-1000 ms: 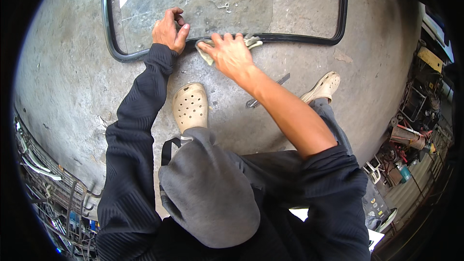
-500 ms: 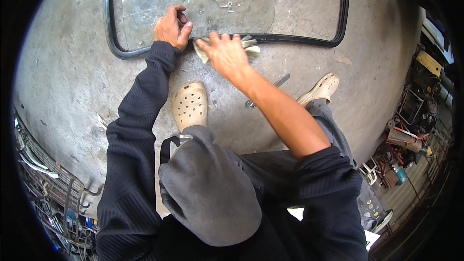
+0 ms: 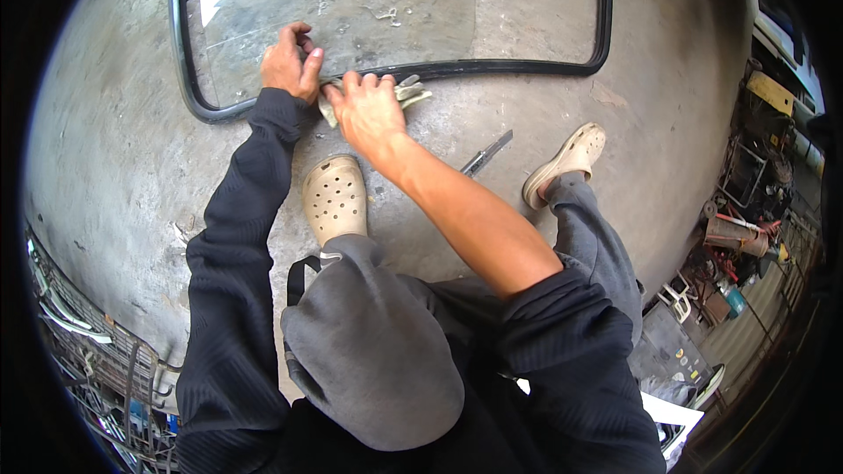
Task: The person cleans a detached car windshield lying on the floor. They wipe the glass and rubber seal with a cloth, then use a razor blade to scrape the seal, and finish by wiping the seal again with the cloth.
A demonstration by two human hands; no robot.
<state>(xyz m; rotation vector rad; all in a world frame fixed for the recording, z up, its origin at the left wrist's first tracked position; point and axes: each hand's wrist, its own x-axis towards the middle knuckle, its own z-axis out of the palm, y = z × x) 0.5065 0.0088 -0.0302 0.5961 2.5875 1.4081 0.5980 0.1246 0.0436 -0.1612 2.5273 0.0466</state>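
Observation:
A large window pane (image 3: 395, 0) in a black rubber-edged frame (image 3: 492, 68) lies on the concrete floor. My left hand (image 3: 292, 63) rests over the frame's near edge at the left, with fingers loosely bent over the glass, thumb apart and nothing visible in them. Close beside it, my right hand (image 3: 369, 112) presses a bunched pale cloth (image 3: 413, 93) against the near edge of the frame. Part of the cloth is hidden under the fingers.
A slim dark-and-silver tool (image 3: 487, 154) lies on the floor near my right forearm, between my two beige clogs (image 3: 335, 197). Metal racks with assorted parts (image 3: 114, 360) stand at the lower left. Tools and clutter (image 3: 738, 233) line the right side.
My right hand has slid left along the near edge with the cloth, toward my left hand. The view has shifted, so the frame sits a little farther left.

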